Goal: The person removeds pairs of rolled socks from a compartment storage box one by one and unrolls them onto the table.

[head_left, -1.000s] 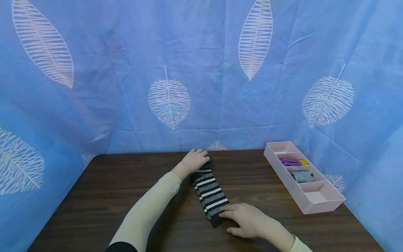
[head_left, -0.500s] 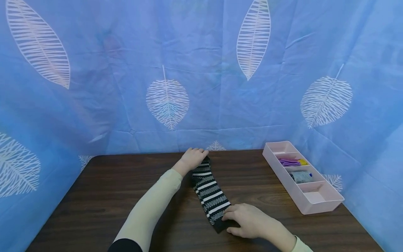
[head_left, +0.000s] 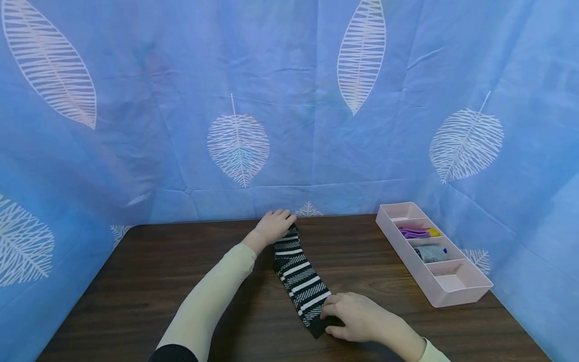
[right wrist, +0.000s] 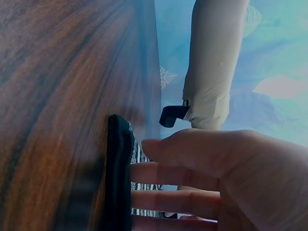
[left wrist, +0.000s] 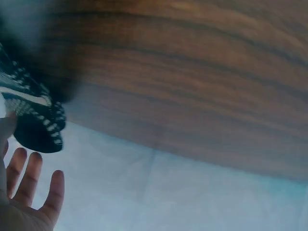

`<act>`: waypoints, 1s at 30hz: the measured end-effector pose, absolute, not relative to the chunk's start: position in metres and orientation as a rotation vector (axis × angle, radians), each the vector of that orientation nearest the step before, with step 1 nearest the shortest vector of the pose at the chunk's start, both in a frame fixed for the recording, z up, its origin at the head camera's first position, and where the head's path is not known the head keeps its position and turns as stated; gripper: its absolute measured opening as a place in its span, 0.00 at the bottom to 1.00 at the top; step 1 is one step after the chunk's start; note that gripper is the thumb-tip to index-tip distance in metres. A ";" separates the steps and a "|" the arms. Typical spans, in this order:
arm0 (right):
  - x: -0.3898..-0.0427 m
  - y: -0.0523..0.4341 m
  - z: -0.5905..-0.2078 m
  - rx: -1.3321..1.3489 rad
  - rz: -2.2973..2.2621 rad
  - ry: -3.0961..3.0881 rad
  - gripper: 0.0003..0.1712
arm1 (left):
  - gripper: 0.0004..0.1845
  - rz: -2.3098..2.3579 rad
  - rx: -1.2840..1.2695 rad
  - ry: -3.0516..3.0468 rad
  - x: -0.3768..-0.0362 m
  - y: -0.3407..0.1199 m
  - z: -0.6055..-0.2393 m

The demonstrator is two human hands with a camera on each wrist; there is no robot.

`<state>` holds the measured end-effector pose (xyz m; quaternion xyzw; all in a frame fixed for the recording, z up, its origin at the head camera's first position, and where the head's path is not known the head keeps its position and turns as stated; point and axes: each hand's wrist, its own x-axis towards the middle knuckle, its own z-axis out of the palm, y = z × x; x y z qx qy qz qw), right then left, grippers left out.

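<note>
A black sock with white stripes (head_left: 299, 279) lies stretched out on the dark wooden table (head_left: 181, 261), running from the far edge toward me. My left hand (head_left: 273, 226) is at its far end and seems to pinch that end (left wrist: 36, 127) at the thumb side, while the other fingers (left wrist: 31, 178) stay straight. My right hand (head_left: 355, 318) lies over the near end. Its straight fingers (right wrist: 183, 175) press on the sock's dark edge (right wrist: 119, 168).
A pink divided tray (head_left: 454, 282) stands at the table's right side. It holds a purple and yellow bundle (head_left: 416, 233) and a grey bundle (head_left: 431, 253); the nearest compartment is bare. Blue leaf-print cloth (head_left: 289, 125) hangs behind the table and on both sides.
The sock has been drawn out longer. The left hand has moved slightly farther away with the far end, and the right hand now covers more of the near end.
</note>
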<state>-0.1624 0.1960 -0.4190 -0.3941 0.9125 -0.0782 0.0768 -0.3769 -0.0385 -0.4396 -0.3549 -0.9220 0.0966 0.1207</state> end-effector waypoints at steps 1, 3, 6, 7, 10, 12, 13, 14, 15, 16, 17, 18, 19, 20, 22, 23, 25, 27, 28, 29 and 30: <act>-0.163 0.196 -0.419 -1.186 -0.235 2.738 0.10 | 0.21 0.315 -1.075 -2.653 -0.375 -0.039 -0.439; -0.163 0.197 -0.419 -1.202 -0.228 2.749 0.09 | 0.21 0.377 -1.136 -2.606 -0.372 -0.039 -0.438; -0.164 0.196 -0.420 -1.227 -0.196 2.776 0.09 | 0.25 0.417 -1.205 -2.627 -0.368 -0.042 -0.437; -0.163 0.196 -0.420 -1.234 -0.180 2.784 0.11 | 0.26 0.421 -1.221 -2.654 -0.367 -0.044 -0.437; -0.162 0.192 -0.423 -1.226 -0.167 2.784 0.16 | 0.29 0.398 -1.258 -2.755 -0.365 -0.051 -0.437; -0.160 0.190 -0.425 -1.196 -0.178 2.754 0.21 | 0.30 0.390 -1.263 -2.835 -0.364 -0.055 -0.436; -0.160 0.190 -0.426 -1.176 -0.185 2.736 0.23 | 0.31 0.386 -1.261 -2.871 -0.364 -0.057 -0.436; -0.159 0.189 -0.426 -1.153 -0.195 2.717 0.25 | 0.31 0.386 -1.254 -2.909 -0.364 -0.060 -0.436; -0.159 0.189 -0.427 -1.133 -0.203 2.703 0.26 | 0.31 0.389 -1.242 -2.944 -0.363 -0.062 -0.436; -0.158 0.189 -0.426 -1.105 -0.206 2.690 0.26 | 0.31 0.391 -1.224 -2.977 -0.363 -0.065 -0.436; -0.158 0.189 -0.426 -1.089 -0.203 2.686 0.27 | 0.31 0.393 -1.203 -3.007 -0.362 -0.068 -0.436; -0.158 0.189 -0.425 -1.075 -0.199 2.688 0.27 | 0.31 0.393 -1.182 -3.037 -0.361 -0.070 -0.436; -0.158 0.189 -0.425 -1.055 -0.198 2.695 0.27 | 0.32 0.398 -1.159 -3.063 -0.360 -0.073 -0.437; -0.158 0.190 -0.424 -1.038 -0.194 2.705 0.27 | 0.32 0.398 -1.136 -3.089 -0.358 -0.076 -0.437; -0.159 0.191 -0.423 -1.010 -0.177 2.732 0.27 | 0.32 0.382 -1.095 -3.133 -0.354 -0.082 -0.438; -0.159 0.192 -0.423 -1.000 -0.166 2.750 0.27 | 0.33 0.371 -1.079 -3.150 -0.351 -0.085 -0.438; -0.161 0.195 -0.423 -0.987 -0.143 2.790 0.26 | 0.33 0.349 -1.055 -3.174 -0.345 -0.091 -0.439; -0.163 0.198 -0.425 -0.992 -0.117 2.835 0.26 | 0.34 0.320 -1.035 -3.187 -0.339 -0.098 -0.439; -0.164 0.200 -0.425 -0.988 -0.107 2.856 0.26 | 0.34 0.306 -1.023 -3.194 -0.335 -0.101 -0.440; -0.166 0.202 -0.425 -0.980 -0.097 2.875 0.25 | 0.34 0.295 -1.011 -3.202 -0.331 -0.105 -0.440; -0.168 0.203 -0.426 -0.968 -0.091 2.890 0.25 | 0.34 0.276 -0.997 -3.213 -0.326 -0.108 -0.440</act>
